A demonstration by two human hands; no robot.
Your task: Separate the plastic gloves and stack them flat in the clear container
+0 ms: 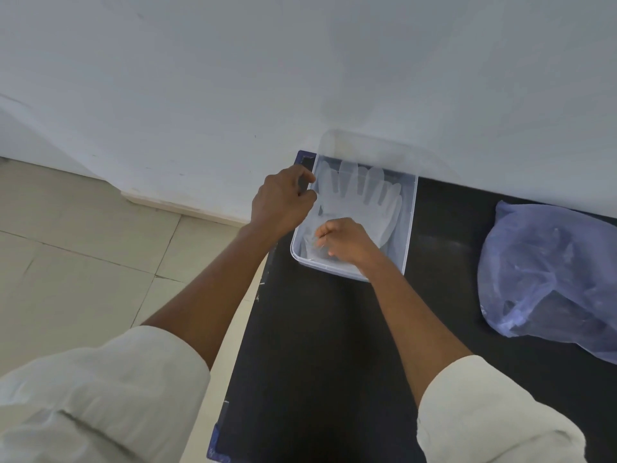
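A clear plastic container (411, 225) stands at the far left corner of a black table, against the wall. Translucent plastic gloves (362, 195) lie flat inside it, fingers pointing at the wall. My left hand (283, 202) hovers at the container's left rim, thumb and forefinger pinched on the edge of a glove's thumb side. Inside the near end of the container, my right hand (345, 240) pinches the cuff of the top glove. A bluish plastic bag (547, 272) holding more gloves rests on the table to the right.
The black table (327, 345) runs from the wall toward me, its left edge beside beige floor tiles (83, 248). A pale wall (300, 78) stands right behind the container. My light sleeves fill the bottom corners.
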